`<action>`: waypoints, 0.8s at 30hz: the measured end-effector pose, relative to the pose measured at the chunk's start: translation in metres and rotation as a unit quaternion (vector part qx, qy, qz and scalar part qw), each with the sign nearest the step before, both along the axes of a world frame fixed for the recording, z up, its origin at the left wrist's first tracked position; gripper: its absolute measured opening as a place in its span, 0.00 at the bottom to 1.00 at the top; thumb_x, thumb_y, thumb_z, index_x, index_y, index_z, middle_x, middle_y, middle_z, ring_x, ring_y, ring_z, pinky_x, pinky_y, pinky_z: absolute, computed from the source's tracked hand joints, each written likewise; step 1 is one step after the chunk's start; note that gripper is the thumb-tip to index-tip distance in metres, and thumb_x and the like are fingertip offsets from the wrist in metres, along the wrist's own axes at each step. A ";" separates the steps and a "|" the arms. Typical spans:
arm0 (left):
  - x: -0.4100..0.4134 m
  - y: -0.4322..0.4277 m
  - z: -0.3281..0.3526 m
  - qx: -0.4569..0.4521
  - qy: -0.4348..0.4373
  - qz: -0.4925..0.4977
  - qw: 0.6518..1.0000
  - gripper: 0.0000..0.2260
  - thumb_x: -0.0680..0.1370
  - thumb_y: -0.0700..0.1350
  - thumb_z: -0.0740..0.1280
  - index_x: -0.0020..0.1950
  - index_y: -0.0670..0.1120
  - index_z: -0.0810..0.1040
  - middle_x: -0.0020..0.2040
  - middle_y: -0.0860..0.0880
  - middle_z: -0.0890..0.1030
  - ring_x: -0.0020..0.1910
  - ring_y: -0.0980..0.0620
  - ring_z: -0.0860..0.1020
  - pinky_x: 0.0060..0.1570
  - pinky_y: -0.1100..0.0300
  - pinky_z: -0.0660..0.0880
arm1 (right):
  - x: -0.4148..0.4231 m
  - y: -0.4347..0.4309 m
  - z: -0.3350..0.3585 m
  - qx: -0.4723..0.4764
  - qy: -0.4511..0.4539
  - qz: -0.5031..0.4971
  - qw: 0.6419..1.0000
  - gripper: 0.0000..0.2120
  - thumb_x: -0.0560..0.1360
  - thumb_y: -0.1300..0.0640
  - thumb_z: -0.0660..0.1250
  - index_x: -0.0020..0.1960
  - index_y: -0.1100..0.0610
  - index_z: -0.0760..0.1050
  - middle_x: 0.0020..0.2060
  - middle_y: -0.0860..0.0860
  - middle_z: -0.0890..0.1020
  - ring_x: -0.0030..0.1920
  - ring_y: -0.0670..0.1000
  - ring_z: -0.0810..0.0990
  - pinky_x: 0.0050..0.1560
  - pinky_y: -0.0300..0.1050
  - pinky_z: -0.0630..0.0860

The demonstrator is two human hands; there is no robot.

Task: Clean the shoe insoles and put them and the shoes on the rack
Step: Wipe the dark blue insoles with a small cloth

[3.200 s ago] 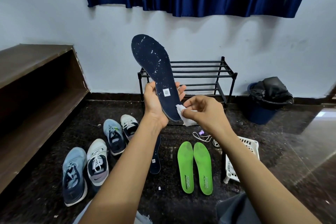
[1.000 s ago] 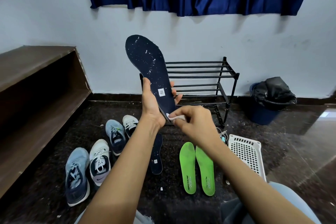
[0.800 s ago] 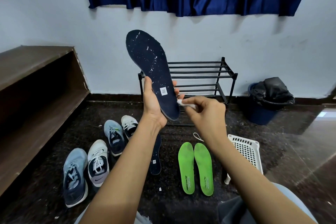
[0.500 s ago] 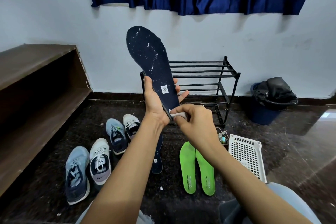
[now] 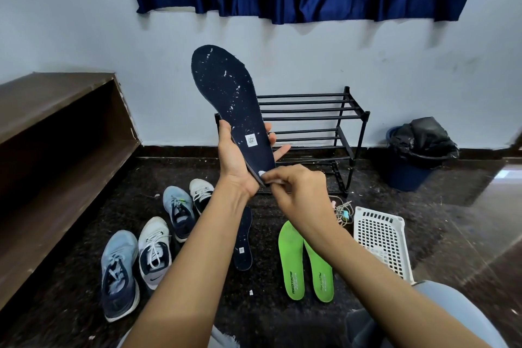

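Observation:
My left hand (image 5: 240,158) grips a dark navy insole (image 5: 228,96) near its heel and holds it upright; white specks dot its surface. My right hand (image 5: 296,192) pinches a small white wipe (image 5: 262,174) against the heel end. On the floor lie a second navy insole (image 5: 243,240), partly behind my left forearm, and two green insoles (image 5: 306,261). Two pairs of sneakers, blue (image 5: 118,274) and white (image 5: 154,251), stand at the left. A black metal shoe rack (image 5: 316,118) stands bare against the wall.
A white perforated basket (image 5: 380,240) lies on its side at the right, with a tangle of cords (image 5: 343,210) beside it. A blue bin with a black bag (image 5: 418,150) stands farther right. A brown wooden shelf unit (image 5: 56,150) fills the left side.
My right hand has slid the wipe back and forth over the heel end of the insole, ending at its lower edge. The insole has stayed upright in my left hand.

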State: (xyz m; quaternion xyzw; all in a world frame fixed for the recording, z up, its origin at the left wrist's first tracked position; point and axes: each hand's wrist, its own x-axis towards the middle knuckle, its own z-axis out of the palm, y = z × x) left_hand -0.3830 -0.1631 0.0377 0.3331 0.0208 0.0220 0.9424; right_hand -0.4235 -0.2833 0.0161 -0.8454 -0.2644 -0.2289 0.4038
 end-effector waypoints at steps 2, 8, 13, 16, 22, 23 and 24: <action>0.001 0.001 0.000 -0.001 -0.001 -0.005 1.000 0.28 0.80 0.65 0.50 0.47 0.44 0.77 0.41 0.46 0.78 0.34 0.50 0.76 0.57 0.39 0.76 | 0.000 0.000 0.000 0.051 0.052 0.021 0.997 0.12 0.68 0.70 0.69 0.45 0.56 0.84 0.40 0.50 0.85 0.38 0.42 0.81 0.43 0.27 0.73; 0.001 -0.005 0.001 0.014 0.005 -0.023 1.000 0.29 0.80 0.66 0.49 0.47 0.44 0.78 0.41 0.47 0.79 0.36 0.49 0.78 0.60 0.37 0.73 | 0.009 0.003 -0.010 -0.068 -0.106 -0.061 0.990 0.12 0.72 0.62 0.59 0.44 0.61 0.82 0.38 0.53 0.83 0.40 0.57 0.78 0.40 0.47 0.75; 0.003 -0.001 -0.001 0.016 0.007 -0.010 1.000 0.29 0.80 0.65 0.49 0.47 0.43 0.78 0.41 0.46 0.79 0.37 0.49 0.78 0.62 0.38 0.72 | 0.006 0.004 -0.010 -0.063 -0.075 -0.036 0.995 0.11 0.67 0.68 0.65 0.44 0.59 0.83 0.37 0.52 0.84 0.40 0.56 0.80 0.43 0.42 0.74; 0.003 0.003 -0.002 0.011 0.009 0.003 1.000 0.28 0.80 0.65 0.50 0.49 0.43 0.77 0.41 0.46 0.79 0.36 0.49 0.78 0.60 0.38 0.73 | -0.005 -0.001 0.003 0.028 0.087 0.012 0.996 0.10 0.69 0.67 0.70 0.44 0.54 0.84 0.34 0.46 0.84 0.31 0.38 0.77 0.37 0.29 0.71; 0.001 0.000 0.001 0.054 0.007 0.013 0.998 0.27 0.81 0.65 0.51 0.47 0.44 0.78 0.40 0.46 0.80 0.36 0.48 0.78 0.41 0.52 0.78 | 0.007 -0.023 0.022 0.151 0.022 -0.068 0.986 0.09 0.70 0.66 0.71 0.45 0.54 0.84 0.37 0.46 0.83 0.34 0.39 0.77 0.36 0.30 0.71; 0.001 -0.002 0.001 0.059 0.009 0.009 0.998 0.27 0.81 0.65 0.51 0.48 0.44 0.78 0.40 0.46 0.80 0.36 0.48 0.78 0.41 0.52 0.78 | 0.009 -0.023 0.021 0.124 -0.043 -0.089 0.987 0.10 0.70 0.68 0.69 0.46 0.57 0.84 0.39 0.49 0.83 0.37 0.41 0.78 0.41 0.32 0.74; 0.001 -0.005 0.002 0.059 0.009 0.004 0.998 0.27 0.81 0.65 0.51 0.48 0.44 0.77 0.41 0.45 0.79 0.36 0.48 0.78 0.42 0.52 0.77 | 0.011 -0.021 0.018 0.086 -0.085 -0.096 0.988 0.10 0.69 0.68 0.68 0.46 0.58 0.84 0.40 0.51 0.83 0.40 0.45 0.80 0.44 0.36 0.75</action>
